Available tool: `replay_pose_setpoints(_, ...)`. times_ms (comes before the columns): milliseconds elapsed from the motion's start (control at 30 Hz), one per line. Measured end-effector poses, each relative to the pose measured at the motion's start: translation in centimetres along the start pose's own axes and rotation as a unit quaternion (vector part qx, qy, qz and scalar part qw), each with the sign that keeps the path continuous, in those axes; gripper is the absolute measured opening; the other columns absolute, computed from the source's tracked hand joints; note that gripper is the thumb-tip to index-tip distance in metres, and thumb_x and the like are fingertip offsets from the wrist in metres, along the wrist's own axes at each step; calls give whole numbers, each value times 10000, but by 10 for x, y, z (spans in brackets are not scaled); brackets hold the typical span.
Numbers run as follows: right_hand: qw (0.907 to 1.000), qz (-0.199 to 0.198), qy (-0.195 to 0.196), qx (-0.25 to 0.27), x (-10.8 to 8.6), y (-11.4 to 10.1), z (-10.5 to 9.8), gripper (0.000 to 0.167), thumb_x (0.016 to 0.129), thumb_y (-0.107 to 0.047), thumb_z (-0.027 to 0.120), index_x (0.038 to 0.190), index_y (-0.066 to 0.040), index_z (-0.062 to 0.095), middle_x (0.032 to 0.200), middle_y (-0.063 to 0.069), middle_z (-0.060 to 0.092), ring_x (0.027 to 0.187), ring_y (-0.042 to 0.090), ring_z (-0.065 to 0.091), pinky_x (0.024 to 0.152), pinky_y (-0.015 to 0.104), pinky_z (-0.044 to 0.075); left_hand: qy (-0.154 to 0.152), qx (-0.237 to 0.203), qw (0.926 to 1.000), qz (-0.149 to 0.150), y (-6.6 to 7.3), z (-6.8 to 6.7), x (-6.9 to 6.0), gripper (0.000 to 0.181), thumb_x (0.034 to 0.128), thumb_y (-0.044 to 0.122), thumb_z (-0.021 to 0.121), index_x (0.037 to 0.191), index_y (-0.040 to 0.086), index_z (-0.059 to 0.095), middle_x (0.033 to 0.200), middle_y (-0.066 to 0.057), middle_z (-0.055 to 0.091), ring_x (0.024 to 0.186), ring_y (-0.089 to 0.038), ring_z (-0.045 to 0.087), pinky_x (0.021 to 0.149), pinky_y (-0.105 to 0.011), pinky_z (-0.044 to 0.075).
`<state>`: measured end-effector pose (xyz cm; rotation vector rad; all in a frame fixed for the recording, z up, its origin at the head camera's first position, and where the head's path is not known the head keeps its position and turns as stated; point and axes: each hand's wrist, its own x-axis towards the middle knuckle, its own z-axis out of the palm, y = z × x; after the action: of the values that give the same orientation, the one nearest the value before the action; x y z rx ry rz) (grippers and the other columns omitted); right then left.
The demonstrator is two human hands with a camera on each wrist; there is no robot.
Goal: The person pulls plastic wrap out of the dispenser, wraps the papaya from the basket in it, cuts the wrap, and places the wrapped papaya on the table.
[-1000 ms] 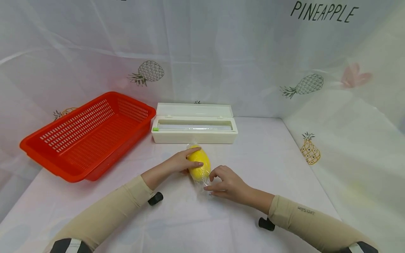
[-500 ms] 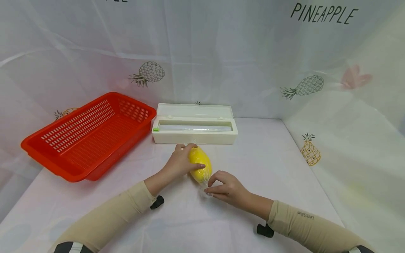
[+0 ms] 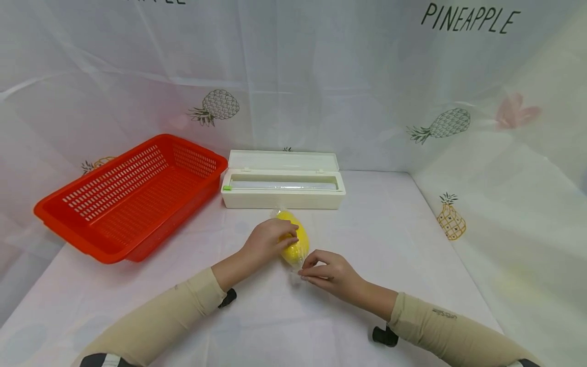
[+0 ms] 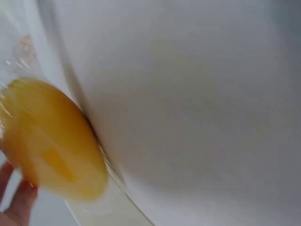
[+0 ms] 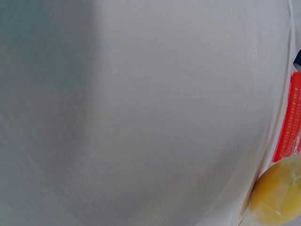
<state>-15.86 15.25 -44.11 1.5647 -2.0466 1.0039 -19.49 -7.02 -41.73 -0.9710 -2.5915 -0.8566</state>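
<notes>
The glossy yellow oval fruit (image 3: 297,250), wrapped in clear plastic film (image 3: 295,266), is at the middle of the white cloth-covered bench (image 3: 403,244), between the near edge and the white lidded box (image 3: 284,200) by the far edge; whether it rests on the bench or is slightly raised cannot be told. The left hand (image 3: 266,240) holds the fruit with bent fingers and thumb; the right hand (image 3: 334,270) is narrow, thumb and index finger pinching the film at the fruit's near end. The step in hand appears to be closing the wrap. For a good result, steady the fruit with light pressure, draw the loose film tight along its long axis, and fold or twist the tail flat against the surface; too hard a pull could tear the film or roll the fruit. Treat the other end likewise, since loose film stands out there too. The red perforated plastic basket (image 3: 169,227) occupies the far left corner. Writing: the black lettering "PINEAPPLE" (image 3: 470,19) is legible on the white curtain (image 3: 321,76); further letters at its top edge are cut off. Small print on the right beige sleeve (image 3: 445,329) cannot be read with certainty. No brand is legible on the box.
</notes>
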Motion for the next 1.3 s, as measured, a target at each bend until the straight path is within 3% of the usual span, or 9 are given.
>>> replay_pose_setpoints(233, 9997, -23, -167, -151, -6, 1, -6, 119, 791, -26, 796, 902, -53, 761, 964, 32, 642, 863, 147, 632, 764, 226, 538, -1082, -284, 9924, 521, -10, -4, -1, 277, 942, 246, 653, 1172, 92, 661, 1184, -20, 668, 1260, -252, 522, 988, -393, 461)
replay_pose_setpoints(333, 9996, -85, -35, -262, -7, 0, -6, 87, 798, -59, 803, 876, -73, 768, 928, 24, 630, 818, 149, 620, 732, 215, 531, -1437, -353, 9869, 643, -12, -5, -2, 243, 919, 292, 682, 1082, 112, 660, 1322, -11, 604, 1365, -273, 399, 1041, -420, 413)
replay_pose_setpoints(433, 9990, -174, 300, -284, -5, 0, -7, 51, 819, -92, 793, 864, -84, 771, 896, 16, 621, 793, 152, 608, 703, 217, 525, -1569, -341, 9840, 775, -13, -5, -3, 311, 838, 372, 761, 958, 123, 618, 1369, -23, 568, 1392, -285, 353, 1063, -412, 389)
replay_pose_setpoints(633, 9946, -490, 845, -336, 2, 1, -8, 107, 913, -149, 700, 874, -57, 737, 898, 45, 655, 814, 194, 633, 729, 278, 540, -1496, -697, 9825, 864, -12, -2, -3, 640, 630, 443, 895, 1064, 80, 594, 1269, -39, 619, 1420, -320, 286, 1054, -386, 401)
replay_pose_setpoints(733, 9939, -437, 943, -362, 5, 4, -9, 132, 929, -154, 677, 873, -42, 720, 896, 47, 671, 824, 207, 643, 753, 290, 542, -1377, -855, 9819, 984, -13, 0, -2, 590, 593, 419, 924, 910, 96, 545, 1364, -68, 563, 1417, -349, 282, 1061, -402, 392)
replay_pose_setpoints(1000, 9934, 480, 965, -396, 3, 7, -9, 158, 937, -191, 667, 880, -48, 702, 837, 17, 703, 771, 139, 675, 735, 210, 545, -1015, -917, 9760, 1696, -14, 7, 1, 532, 607, 417, 920, 705, 105, 501, 1350, -128, 558, 1396, -402, 298, 1115, -442, 299)
replay_pose_setpoints(1100, 9914, 711, 1065, -252, 2, 8, -8, 58, 875, -73, 725, 898, -42, 682, 828, 33, 701, 746, 142, 674, 709, 207, 546, -902, -970, 9749, 1788, -11, 8, 1, 508, 611, 397, 924, 704, 109, 516, 1322, -123, 557, 1399, -411, 282, 1099, -429, 331)
replay_pose_setpoints(1200, 9888, 1001, 1107, -69, 2, 8, -7, 141, 819, 37, 739, 910, -40, 666, 837, 54, 698, 747, 156, 671, 698, 206, 544, -871, -936, 9760, 1763, -9, 9, 2, 500, 611, 384, 926, 708, 95, 530, 1290, -112, 546, 1404, -417, 263, 1110, -436, 312)
replay_pose_setpoints(1300, 9860, 1236, 1116, 82, 2, 8, -5, 109, 847, 29, 715, 912, -31, 651, 851, 68, 698, 757, 175, 675, 709, 200, 546, -879, -800, 9779, 1721, -8, 10, 3, 491, 632, 400, 910, 711, 103, 527, 1272, -93, 542, 1406, -417, 259, 1126, -485, 264)
